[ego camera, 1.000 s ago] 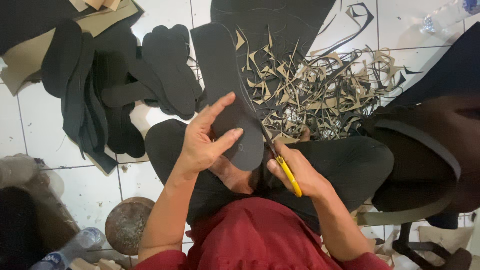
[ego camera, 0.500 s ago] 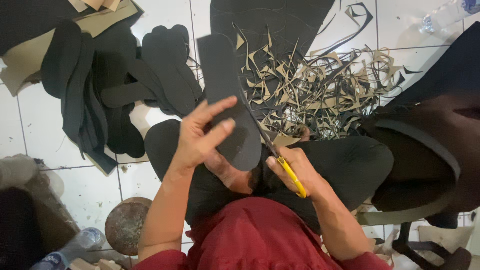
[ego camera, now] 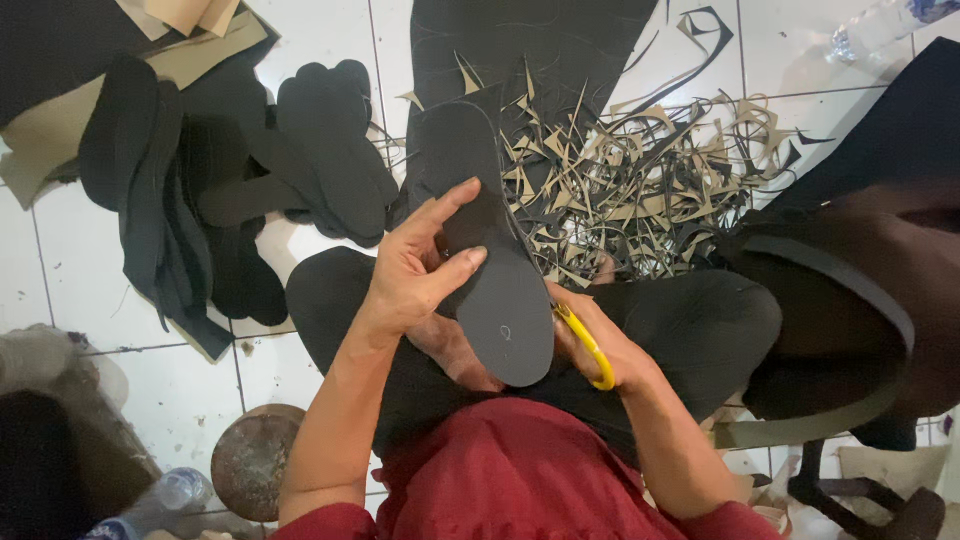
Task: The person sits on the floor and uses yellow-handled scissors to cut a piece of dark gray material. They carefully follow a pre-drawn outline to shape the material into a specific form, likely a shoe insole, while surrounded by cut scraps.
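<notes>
While left hand (ego camera: 415,270) pinches black sole (ego camera: 490,240) mid-length, right hand's (ego camera: 590,345) grip closed on yellow-handled scissors (ego camera: 585,345) beside it.

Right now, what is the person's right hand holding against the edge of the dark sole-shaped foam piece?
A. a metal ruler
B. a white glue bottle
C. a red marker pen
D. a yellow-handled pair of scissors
D: the right hand grips yellow-handled scissors at the edge of the dark sole-shaped foam piece, which the left hand steadies.

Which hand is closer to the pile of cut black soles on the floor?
Left. The left hand grips the black sole beside the pile of soles; the right hand, with yellow scissors, sits farther away.
</notes>
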